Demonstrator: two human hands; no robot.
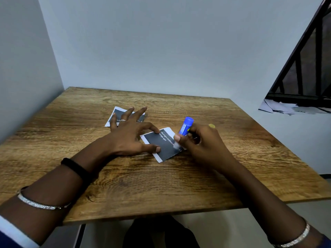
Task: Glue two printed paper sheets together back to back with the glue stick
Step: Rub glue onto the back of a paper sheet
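Blue glue stick (186, 127) tilted, tip on near dark printed sheet (163, 143); second sheet (117, 113) flat beyond.

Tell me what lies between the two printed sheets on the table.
In the head view, the left hand spans the gap between the far sheet and the near sheet; beneath it is bare table.
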